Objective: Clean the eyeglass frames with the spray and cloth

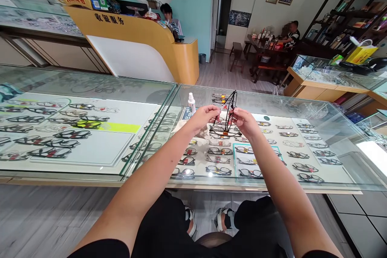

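Observation:
Above the glass counter, both hands hold a dark-framed pair of glasses (232, 102), which is tilted upright between them. My left hand (206, 117) pinches it from the left side with closed fingers. On the other side, the fingers of my right hand (243, 121) are closed on the frame. A small white spray bottle (191, 102) stands on the counter just beyond my left hand, beside a dark blue card (188, 113) with white letters. A pale cloth (180, 126) lies partly hidden under my left hand.
The glass display case (347, 141) holds rows of glasses, and another case (90, 165) adjoins it at left. Behind stands a yellow cashier counter (136, 30) with a person (171, 22). Another person (292, 34) sits at a dark table at the back right.

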`<state>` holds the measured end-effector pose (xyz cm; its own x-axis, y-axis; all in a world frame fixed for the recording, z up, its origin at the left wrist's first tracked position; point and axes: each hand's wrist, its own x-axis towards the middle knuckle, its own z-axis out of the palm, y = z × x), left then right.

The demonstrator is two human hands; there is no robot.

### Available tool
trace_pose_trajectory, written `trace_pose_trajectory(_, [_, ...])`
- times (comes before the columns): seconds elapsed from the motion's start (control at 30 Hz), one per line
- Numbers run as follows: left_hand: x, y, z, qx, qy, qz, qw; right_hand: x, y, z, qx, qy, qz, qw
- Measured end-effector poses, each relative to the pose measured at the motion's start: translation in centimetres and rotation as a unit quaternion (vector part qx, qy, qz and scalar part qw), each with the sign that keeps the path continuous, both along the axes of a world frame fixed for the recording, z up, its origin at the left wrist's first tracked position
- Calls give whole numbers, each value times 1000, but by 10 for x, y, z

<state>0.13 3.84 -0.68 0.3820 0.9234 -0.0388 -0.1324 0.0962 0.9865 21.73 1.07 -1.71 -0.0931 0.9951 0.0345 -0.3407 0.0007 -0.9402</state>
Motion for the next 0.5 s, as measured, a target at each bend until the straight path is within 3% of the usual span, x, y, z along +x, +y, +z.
trace_pose_trajectory(0.17, [-14,8,10,-49,-44,91,994,14,3,5,-1,15,21,1000])
trace_pose_trajectory(0.5, [-28,15,22,-73,-132,136,979,29,0,14,-16,-33,87,996])
